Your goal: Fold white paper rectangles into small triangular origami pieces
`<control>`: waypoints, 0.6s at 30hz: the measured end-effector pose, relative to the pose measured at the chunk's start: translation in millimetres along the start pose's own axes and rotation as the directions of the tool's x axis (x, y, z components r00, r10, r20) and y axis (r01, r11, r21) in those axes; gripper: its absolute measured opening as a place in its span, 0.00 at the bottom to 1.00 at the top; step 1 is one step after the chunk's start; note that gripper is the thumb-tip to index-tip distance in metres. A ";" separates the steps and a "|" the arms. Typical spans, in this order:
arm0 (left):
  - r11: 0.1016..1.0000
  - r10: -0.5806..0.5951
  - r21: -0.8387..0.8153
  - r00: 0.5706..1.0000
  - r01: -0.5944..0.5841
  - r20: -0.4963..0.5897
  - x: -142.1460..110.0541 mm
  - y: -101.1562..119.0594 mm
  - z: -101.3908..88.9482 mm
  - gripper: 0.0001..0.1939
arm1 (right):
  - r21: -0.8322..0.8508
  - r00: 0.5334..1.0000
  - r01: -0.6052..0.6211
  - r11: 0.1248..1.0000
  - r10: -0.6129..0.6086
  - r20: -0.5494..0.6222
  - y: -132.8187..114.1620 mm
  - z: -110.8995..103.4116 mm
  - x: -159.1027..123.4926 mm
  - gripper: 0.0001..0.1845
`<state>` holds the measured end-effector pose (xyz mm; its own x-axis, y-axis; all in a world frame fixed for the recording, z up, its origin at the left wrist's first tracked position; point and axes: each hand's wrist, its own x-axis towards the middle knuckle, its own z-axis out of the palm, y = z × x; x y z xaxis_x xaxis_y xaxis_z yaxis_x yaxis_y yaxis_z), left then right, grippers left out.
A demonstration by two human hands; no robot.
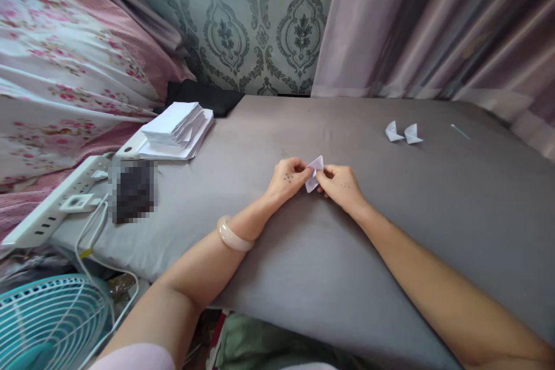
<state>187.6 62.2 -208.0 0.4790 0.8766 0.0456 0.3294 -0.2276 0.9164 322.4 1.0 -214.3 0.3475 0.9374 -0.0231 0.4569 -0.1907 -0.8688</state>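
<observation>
Both of my hands meet at the middle of a grey cloth-covered table point(390, 231). My left hand point(289, 177) and my right hand point(339, 185) each pinch one side of a small folded white paper piece point(314, 173), held just above the cloth. A pale bangle point(233, 236) sits on my left wrist. Two finished folded white paper pieces point(403, 133) lie side by side on the cloth, farther back and to the right of my hands.
A stack of white paper slips point(176, 127) rests at the table's back left. A white power strip point(56, 202) with cables and a blurred dark object point(132, 191) lie at the left edge. A teal fan point(47, 324) stands below. A thin green stick point(459, 132) lies far right.
</observation>
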 end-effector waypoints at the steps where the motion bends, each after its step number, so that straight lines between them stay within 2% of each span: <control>1: 1.000 -0.003 0.028 1.000 0.003 -0.011 -0.8 1.7 0.1 0.12 | -0.043 1.000 0.004 0.999 -0.004 -0.016 -0.2 0.8 -0.3 0.12; 7: 0.974 -0.021 0.226 0.998 0.034 -0.059 -1.2 3.8 3.3 0.07 | -0.221 0.999 -0.047 0.974 0.044 -0.020 -5.5 2.9 0.0 0.12; 14: 0.942 -0.094 0.319 0.995 0.101 -0.038 -2.7 2.1 3.3 0.06 | -0.222 0.974 -0.196 0.955 0.216 0.070 -16.3 -0.8 2.1 0.08; 18: 0.937 -0.144 0.318 0.989 0.143 -0.020 -1.9 1.9 4.1 0.04 | -0.226 0.965 -0.225 0.948 0.249 0.082 -17.0 -1.0 4.7 0.04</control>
<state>190.7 58.4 -208.0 0.4106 0.9084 -0.0789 0.6356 -0.2231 0.7391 317.1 8.4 -199.1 0.3818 0.8812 -0.2788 0.5401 -0.4575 -0.7064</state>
